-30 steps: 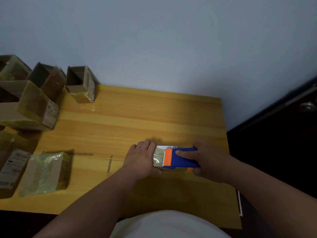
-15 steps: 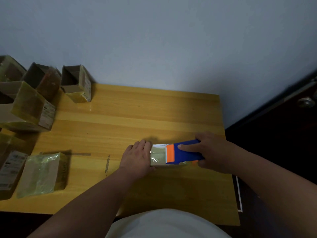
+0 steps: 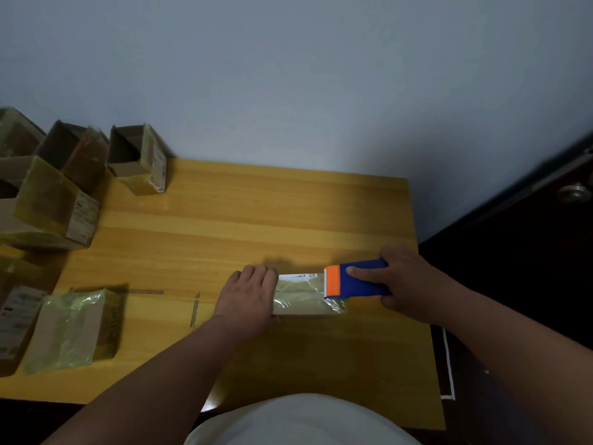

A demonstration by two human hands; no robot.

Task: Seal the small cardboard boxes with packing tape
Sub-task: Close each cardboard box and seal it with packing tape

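Left hand flat, fingers straight, pressing the small box onto the desk. Right hand gripping blue tape dispenser at the box's right end. Between both hands: box, taped.

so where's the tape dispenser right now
In the head view the tape dispenser is in the right hand, at the right end of the small box that the left hand presses down, near the table's right edge.
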